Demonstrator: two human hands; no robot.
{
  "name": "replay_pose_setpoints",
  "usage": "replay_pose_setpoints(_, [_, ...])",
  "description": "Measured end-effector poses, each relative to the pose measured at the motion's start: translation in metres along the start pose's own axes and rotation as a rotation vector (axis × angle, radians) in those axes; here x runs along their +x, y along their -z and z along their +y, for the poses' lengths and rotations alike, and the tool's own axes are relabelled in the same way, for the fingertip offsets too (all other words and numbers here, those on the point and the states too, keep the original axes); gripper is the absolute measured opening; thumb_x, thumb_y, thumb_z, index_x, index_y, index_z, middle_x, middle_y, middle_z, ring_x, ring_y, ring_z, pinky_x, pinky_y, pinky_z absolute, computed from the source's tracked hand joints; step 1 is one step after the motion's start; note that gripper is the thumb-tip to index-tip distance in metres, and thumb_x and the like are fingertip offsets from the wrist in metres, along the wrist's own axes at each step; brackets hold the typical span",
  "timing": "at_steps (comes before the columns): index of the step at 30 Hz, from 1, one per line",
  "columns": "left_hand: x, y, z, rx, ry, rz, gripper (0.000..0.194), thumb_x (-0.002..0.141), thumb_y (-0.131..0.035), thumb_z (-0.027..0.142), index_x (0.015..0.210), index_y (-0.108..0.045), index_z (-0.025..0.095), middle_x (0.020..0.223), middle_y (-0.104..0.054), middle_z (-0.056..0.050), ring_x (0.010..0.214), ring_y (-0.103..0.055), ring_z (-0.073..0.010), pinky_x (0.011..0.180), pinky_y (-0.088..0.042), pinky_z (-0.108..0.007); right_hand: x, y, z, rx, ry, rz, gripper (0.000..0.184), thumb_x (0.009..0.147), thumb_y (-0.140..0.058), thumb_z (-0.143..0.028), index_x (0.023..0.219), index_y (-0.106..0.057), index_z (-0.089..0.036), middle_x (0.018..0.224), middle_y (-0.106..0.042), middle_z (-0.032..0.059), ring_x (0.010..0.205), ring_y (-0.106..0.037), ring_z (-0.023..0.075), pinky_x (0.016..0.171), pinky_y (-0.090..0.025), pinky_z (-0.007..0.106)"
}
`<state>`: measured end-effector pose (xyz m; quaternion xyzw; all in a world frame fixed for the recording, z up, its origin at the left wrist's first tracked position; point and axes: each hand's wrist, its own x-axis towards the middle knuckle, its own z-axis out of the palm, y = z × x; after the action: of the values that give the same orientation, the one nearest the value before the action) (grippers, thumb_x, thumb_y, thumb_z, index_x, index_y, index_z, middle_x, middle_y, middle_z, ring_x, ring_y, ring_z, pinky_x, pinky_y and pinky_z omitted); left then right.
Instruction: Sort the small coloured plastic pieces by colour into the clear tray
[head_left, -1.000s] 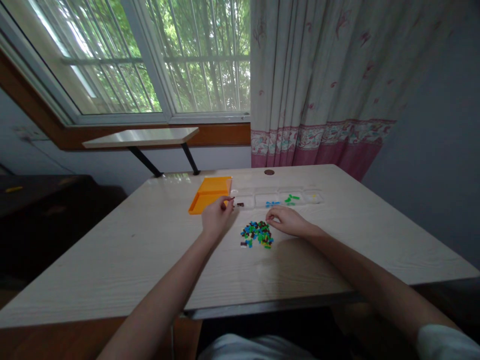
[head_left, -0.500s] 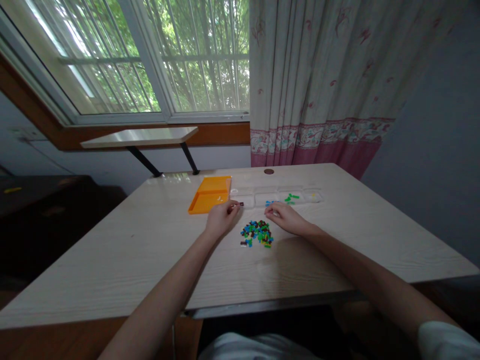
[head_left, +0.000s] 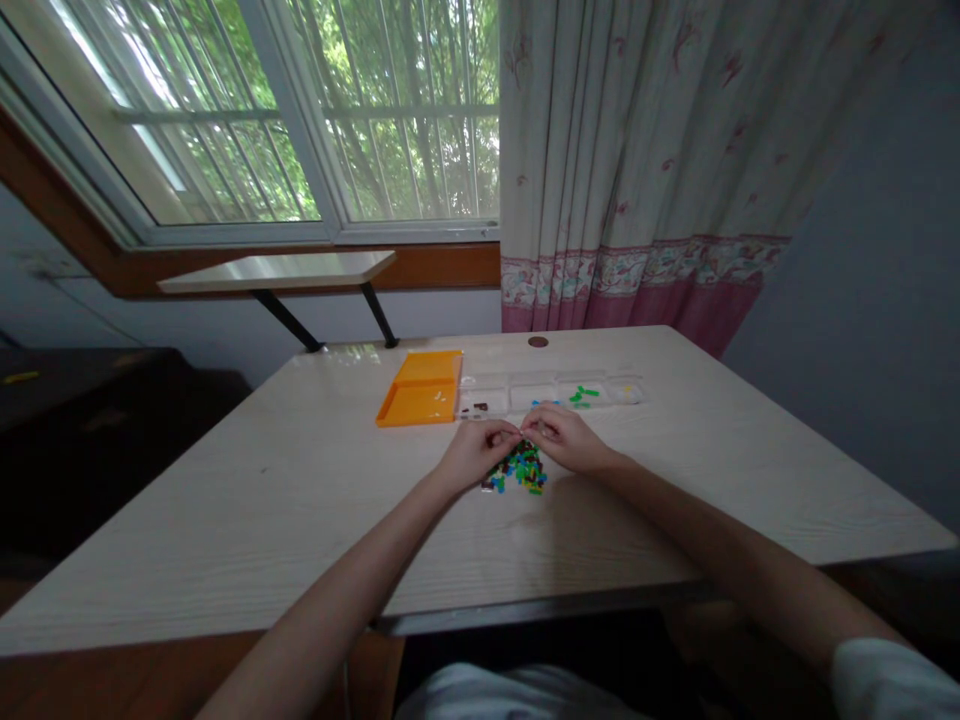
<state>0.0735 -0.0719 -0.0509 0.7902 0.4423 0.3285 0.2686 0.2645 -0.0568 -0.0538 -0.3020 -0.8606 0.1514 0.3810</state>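
Observation:
My left hand (head_left: 480, 450) and my right hand (head_left: 562, 435) meet fingertip to fingertip above the far edge of a pile of small coloured pieces (head_left: 525, 470). The pile mixes green, blue, dark brown and yellow. Both hands are closed in a pinch; whatever sits between the fingertips is too small to make out. Behind them lies a clear compartment tray (head_left: 532, 382). Dark brown pieces (head_left: 478, 408) are in its left compartment, green pieces (head_left: 583, 394) farther right, and a little yellow at the right end. Blue pieces (head_left: 544, 403) show partly behind my right hand.
An orange open case (head_left: 420, 385) with a few white bits lies left of the tray. A raised shelf (head_left: 285, 270) on black legs stands at the table's back left. The table's front edge (head_left: 540, 612) runs close to my body.
My left hand has moved from the tray's left compartment back and right to the pile, meeting my right hand. A dark brown piece it was at now lies in that compartment.

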Motion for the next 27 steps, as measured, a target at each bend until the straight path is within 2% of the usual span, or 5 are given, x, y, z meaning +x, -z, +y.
replay_pose_setpoints(5, [0.0007, -0.0003, 0.0017, -0.121, 0.019, 0.028, 0.029, 0.077, -0.054, 0.037, 0.083, -0.068, 0.012, 0.047, -0.038, 0.006, 0.044, -0.03, -0.0054, 0.043, -0.023, -0.016, -0.0014, 0.0003, -0.0002, -0.011, 0.076, 0.033, 0.01, 0.085, -0.051, -0.023, 0.087, -0.058, -0.017, 0.08, -0.057, 0.0038, 0.072, -0.053, 0.0126, 0.064, -0.042, 0.023])
replay_pose_setpoints(13, [0.0008, -0.0003, 0.0019, -0.128, 0.005, 0.045, 0.031, 0.076, -0.055, 0.04, 0.081, -0.067, 0.012, 0.046, -0.036, 0.007, 0.043, -0.029, -0.005, 0.043, -0.022, -0.016, -0.0024, -0.002, 0.004, -0.053, 0.104, 0.054, 0.012, 0.085, -0.052, -0.026, 0.09, -0.059, -0.018, 0.082, -0.06, 0.0044, 0.077, -0.056, 0.0136, 0.069, -0.044, 0.025])
replay_pose_setpoints(27, [0.0017, -0.0008, 0.0014, -0.166, 0.027, 0.049, 0.03, 0.075, -0.056, 0.039, 0.079, -0.066, 0.011, 0.045, -0.035, 0.007, 0.043, -0.028, -0.0051, 0.043, -0.021, -0.016, -0.0018, -0.0005, 0.0023, -0.159, 0.179, 0.078, 0.011, 0.085, -0.051, -0.026, 0.084, -0.06, -0.018, 0.078, -0.061, 0.0038, 0.074, -0.057, 0.0131, 0.065, -0.045, 0.023])
